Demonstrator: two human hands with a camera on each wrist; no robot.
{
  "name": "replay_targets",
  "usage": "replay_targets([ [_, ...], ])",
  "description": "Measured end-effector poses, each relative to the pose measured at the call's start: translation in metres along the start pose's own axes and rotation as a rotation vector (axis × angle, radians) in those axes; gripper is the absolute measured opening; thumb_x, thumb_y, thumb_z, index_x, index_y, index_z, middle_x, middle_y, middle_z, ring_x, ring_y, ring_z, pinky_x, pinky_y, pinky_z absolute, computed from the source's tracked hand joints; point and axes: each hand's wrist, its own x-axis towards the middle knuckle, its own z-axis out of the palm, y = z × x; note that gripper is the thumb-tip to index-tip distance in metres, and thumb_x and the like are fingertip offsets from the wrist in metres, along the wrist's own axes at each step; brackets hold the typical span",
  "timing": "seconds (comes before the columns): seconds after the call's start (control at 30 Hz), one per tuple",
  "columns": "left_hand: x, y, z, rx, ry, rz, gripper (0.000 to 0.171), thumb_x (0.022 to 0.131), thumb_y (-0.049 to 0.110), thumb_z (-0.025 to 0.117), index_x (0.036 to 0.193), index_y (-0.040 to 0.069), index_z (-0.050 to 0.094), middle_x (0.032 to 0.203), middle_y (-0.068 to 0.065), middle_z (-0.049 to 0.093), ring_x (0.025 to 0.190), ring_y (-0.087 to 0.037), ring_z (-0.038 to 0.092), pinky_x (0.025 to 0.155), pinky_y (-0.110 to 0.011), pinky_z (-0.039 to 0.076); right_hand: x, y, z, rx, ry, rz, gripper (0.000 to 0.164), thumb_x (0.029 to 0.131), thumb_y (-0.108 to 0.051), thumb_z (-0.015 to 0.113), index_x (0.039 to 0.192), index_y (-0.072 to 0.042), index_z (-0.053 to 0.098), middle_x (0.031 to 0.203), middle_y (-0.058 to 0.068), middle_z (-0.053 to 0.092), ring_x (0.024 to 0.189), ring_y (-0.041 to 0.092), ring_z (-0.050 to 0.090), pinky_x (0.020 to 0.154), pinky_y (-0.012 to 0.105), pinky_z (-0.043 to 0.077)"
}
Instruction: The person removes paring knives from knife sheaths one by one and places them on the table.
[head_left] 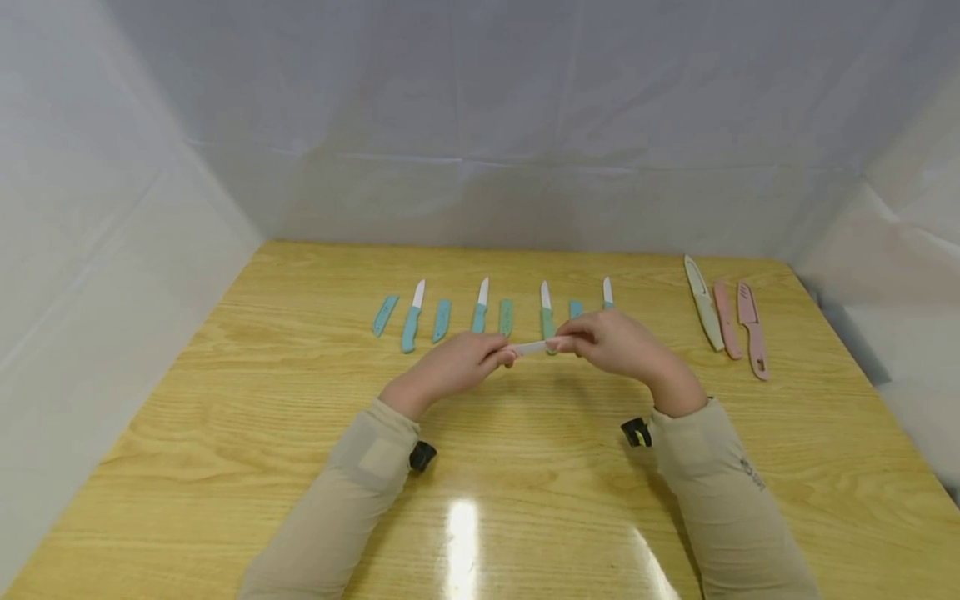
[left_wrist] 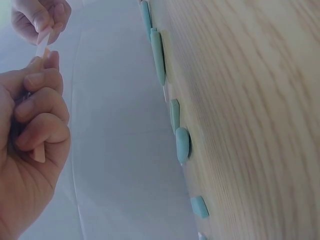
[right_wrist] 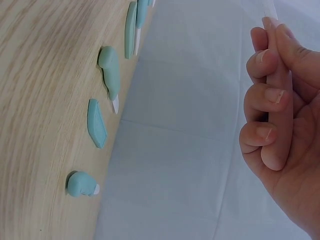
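Observation:
Between my hands, above the table, is a pink paring knife with a white blade (head_left: 531, 347). My right hand (head_left: 618, 346) grips its pink handle (right_wrist: 278, 142), fingers curled round it. My left hand (head_left: 453, 367) holds a slim pink piece (left_wrist: 39, 153) that looks like the sheath, mostly hidden by the fingers. The blade bridges the gap between the hands; how much of it is inside the sheath I cannot tell. Behind the hands lie a green knife (head_left: 546, 312) and a green sheath (head_left: 506, 315), side by side.
Blue knives (head_left: 410, 327) and blue sheaths (head_left: 386, 315) alternate along the row, white blades pointing away. At right lie a pale green knife (head_left: 703, 304), a pink knife (head_left: 726, 323) and another pink knife (head_left: 753, 333). White sheeting (head_left: 465, 200) walls the wooden table (head_left: 225, 400).

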Motion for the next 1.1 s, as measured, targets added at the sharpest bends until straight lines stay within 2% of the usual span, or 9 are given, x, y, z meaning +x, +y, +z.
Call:
replay_targets([
  [0.13, -0.0001, 0.0001, -0.0003, 0.0, 0.0, -0.003, 0.03, 0.105, 0.032, 0.041, 0.106, 0.012, 0.063, 0.072, 0.0, 0.052, 0.055, -0.012, 0.033, 0.054, -0.023, 0.031, 0.0, 0.0005, 0.0001, -0.003, 0.001, -0.003, 0.022, 0.098, -0.022, 0.058, 0.106, -0.008, 0.073, 0.081, 0.0, 0.068, 0.06, 0.011, 0.049, 0.058, 0.029, 0.043],
  [0.43, 0.0005, -0.0003, 0.0005, 0.014, -0.002, -0.008, 0.03, 0.105, 0.033, 0.041, 0.104, 0.012, 0.063, 0.069, 0.0, 0.048, 0.054, -0.011, 0.032, 0.052, -0.023, 0.03, -0.0002, 0.0013, 0.0003, -0.012, 0.0, 0.002, 0.022, 0.098, -0.022, 0.058, 0.107, -0.008, 0.073, 0.083, 0.0, 0.068, 0.06, 0.011, 0.049, 0.059, 0.029, 0.043],
  [1.1, 0.0003, -0.002, 0.0016, 0.0, 0.001, -0.022, 0.03, 0.105, 0.032, 0.04, 0.105, 0.013, 0.062, 0.072, 0.0, 0.052, 0.055, -0.011, 0.033, 0.053, -0.024, 0.032, 0.0006, 0.0031, 0.0, 0.011, -0.01, 0.008, 0.021, 0.098, -0.022, 0.058, 0.104, -0.009, 0.073, 0.077, 0.0, 0.065, 0.056, 0.012, 0.044, 0.056, 0.029, 0.04],
])
